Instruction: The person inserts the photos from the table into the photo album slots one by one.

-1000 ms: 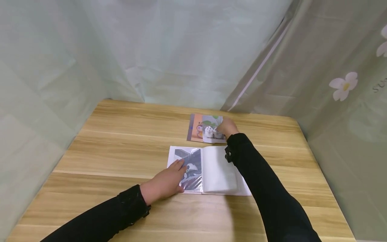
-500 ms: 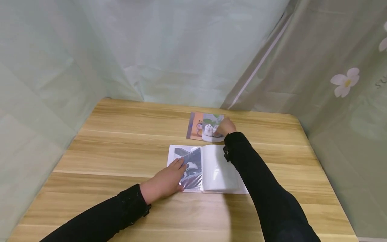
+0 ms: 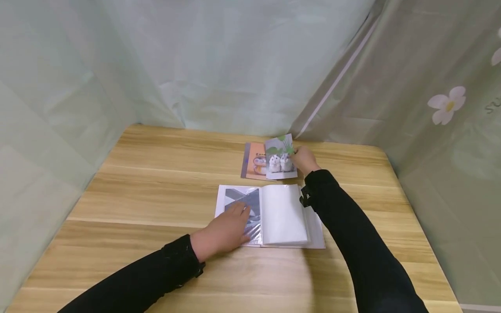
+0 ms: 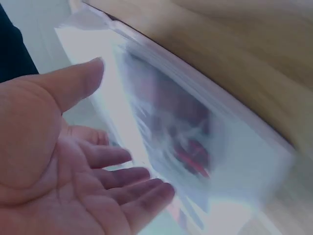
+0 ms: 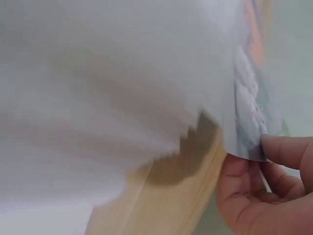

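In the head view a photo album (image 3: 283,215) lies spread on the wooden table. Its left page holds a grey picture (image 3: 254,200) in a clear sleeve, partly covered by my left hand (image 3: 225,230). The fingers of that hand are extended; the left wrist view shows the palm (image 4: 54,191) beside the glossy, blurred album. Beyond the album, my right hand (image 3: 306,161) pinches the right edge of a photo (image 3: 282,161) of two fluffy white-grey animals under green leaves. In the right wrist view, thumb and fingers grip the edge of this photo (image 5: 248,117), which bends slightly.
Partly behind the held photo lies an orange picture card (image 3: 255,161) with a purple-grey strip at its left. Pale curtains (image 3: 235,65) hang along the back and both sides of the table (image 3: 148,187).
My right hand has drawn the animal photo rightward and raised it at a tilt, uncovering more of the orange card. My left hand has slid slightly right over the album page.
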`<act>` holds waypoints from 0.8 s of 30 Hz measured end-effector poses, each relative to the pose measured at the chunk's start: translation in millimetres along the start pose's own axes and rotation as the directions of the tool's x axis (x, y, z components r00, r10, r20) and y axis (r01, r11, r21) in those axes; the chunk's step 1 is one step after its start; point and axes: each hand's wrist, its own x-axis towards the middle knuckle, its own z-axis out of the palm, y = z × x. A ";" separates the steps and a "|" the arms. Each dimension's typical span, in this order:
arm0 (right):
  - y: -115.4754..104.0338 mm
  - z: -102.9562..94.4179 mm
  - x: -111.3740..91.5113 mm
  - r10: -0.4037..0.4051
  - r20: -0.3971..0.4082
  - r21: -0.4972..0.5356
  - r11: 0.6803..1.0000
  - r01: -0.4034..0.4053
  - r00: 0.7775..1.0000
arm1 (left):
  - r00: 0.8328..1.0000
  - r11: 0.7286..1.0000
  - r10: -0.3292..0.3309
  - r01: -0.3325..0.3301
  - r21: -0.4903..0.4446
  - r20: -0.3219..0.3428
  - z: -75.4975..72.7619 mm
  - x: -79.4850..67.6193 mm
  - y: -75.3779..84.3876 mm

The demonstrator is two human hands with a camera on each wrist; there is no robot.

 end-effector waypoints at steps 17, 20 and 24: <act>10.6 -10.3 -25.7 0.135 0.275 0.773 0.558 -0.303 0.952 | 0.998 0.997 0.058 -0.059 0.053 0.025 13.0 44.3 31.9; 11.5 -4.8 -26.6 0.122 0.291 0.796 0.519 -0.311 0.949 | 0.998 0.997 0.065 -0.065 0.045 0.007 13.6 43.0 31.8; 10.2 2.7 -27.4 0.130 0.287 0.786 0.534 -0.311 0.949 | 0.998 0.997 0.069 -0.068 0.033 -0.013 15.7 42.6 31.9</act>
